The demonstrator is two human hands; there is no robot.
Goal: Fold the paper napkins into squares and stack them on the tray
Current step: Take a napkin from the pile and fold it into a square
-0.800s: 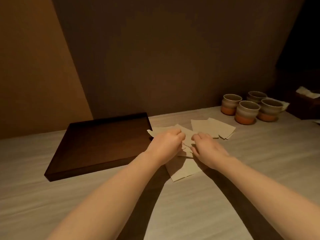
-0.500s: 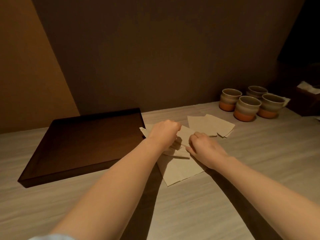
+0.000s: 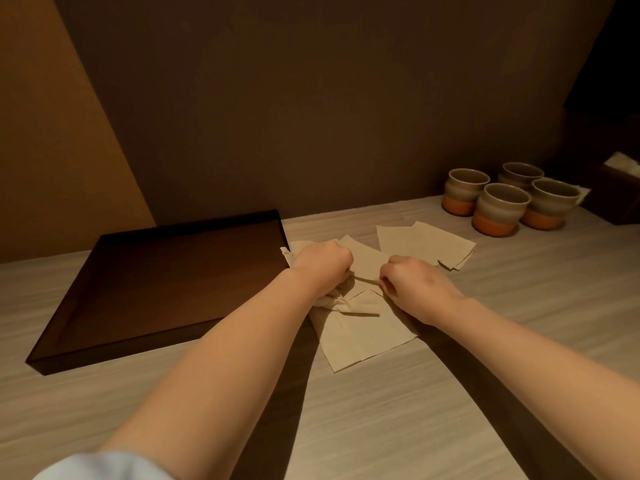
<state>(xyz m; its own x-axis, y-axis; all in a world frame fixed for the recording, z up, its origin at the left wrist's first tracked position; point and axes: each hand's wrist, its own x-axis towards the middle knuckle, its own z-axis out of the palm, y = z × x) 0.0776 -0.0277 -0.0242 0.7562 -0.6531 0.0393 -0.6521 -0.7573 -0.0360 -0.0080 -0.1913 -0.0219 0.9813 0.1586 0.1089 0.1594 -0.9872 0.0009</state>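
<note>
Both hands working one napkin beside the tray

Left hand (image 3: 320, 266) and right hand (image 3: 412, 289) are pinching the napkin (image 3: 363, 265) with curled fingers, probably lining up a crease; it's sitting by the empty tray (image 3: 166, 271)'s right edge on the table (image 3: 381, 427).

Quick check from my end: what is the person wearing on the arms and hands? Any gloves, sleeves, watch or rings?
Both forearms are bare. The left hand and right hand wear no gloves, and no watch or ring shows. The only clothing in view is a pale light-blue sleeve, on the left arm, at the bottom edge of the head view.
</note>
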